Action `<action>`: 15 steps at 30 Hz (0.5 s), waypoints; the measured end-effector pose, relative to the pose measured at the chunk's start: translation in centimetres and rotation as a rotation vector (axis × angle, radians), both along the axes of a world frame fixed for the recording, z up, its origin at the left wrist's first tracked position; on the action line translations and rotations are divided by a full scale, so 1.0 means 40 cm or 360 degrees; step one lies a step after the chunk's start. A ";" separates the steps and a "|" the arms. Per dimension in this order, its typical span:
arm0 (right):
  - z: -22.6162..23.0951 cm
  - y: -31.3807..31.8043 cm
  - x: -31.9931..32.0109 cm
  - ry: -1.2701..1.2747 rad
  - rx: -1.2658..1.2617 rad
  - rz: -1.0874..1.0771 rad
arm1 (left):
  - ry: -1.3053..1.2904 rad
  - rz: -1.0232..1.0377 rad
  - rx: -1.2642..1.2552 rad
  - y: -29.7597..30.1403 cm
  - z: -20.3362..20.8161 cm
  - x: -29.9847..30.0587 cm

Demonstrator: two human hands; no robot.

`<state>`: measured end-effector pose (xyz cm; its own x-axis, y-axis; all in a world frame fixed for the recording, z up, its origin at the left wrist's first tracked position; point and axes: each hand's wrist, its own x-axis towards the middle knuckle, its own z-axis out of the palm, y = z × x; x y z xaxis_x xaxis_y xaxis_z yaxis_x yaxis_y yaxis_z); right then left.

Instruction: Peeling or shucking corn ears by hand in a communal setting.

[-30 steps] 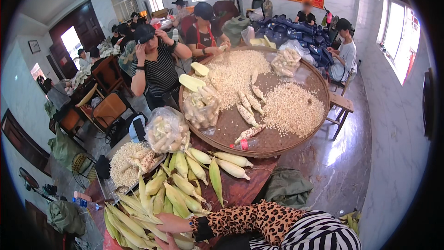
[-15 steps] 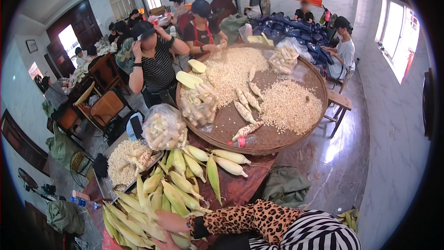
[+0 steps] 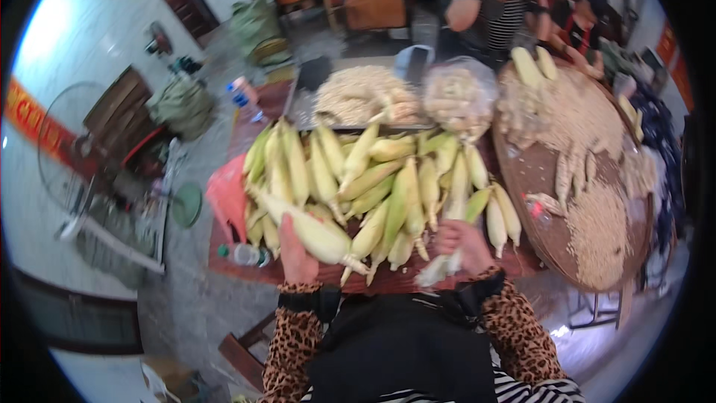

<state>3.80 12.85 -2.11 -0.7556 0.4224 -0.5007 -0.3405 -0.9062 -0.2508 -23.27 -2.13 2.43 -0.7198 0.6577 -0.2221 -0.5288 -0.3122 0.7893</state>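
Yellow-green corn cobs (image 3: pixel 373 179); leopard-print sleeves (image 3: pixel 298 336); seemingly pale kernels (image 3: pixel 597 231).

The left hand (image 3: pixel 292 252) is mostly hidden under a corn cob (image 3: pixel 313 233); far people are cut off.

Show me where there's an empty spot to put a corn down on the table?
Bare table shows at the far left corner, between the plastic bottle and the corn pile, and along the near edge by the small bottle. The round basket has bare weave near its left rim. The middle is crowded with corn, where the left hand and right hand work.
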 end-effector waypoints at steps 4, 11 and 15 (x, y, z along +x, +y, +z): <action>0.071 0.002 -0.030 -0.0066 0.0122 -0.0228 | -0.0015 -0.0190 -0.0120 -0.016 0.015 0.017; 0.195 -0.086 -0.263 -0.0458 0.1220 0.0209 | 0.0198 -0.0625 -0.0194 0.000 0.005 0.136; 0.145 -0.091 -0.296 -0.0648 0.1832 0.0233 | 0.0489 -0.0662 -0.0277 -0.002 -0.003 0.150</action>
<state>-8.05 9.22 3.69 -0.7088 0.6979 -0.1025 0.0357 -0.1096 -0.9933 -17.26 -2.19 2.30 -0.4559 0.8730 -0.1734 -0.3166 0.0230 0.9483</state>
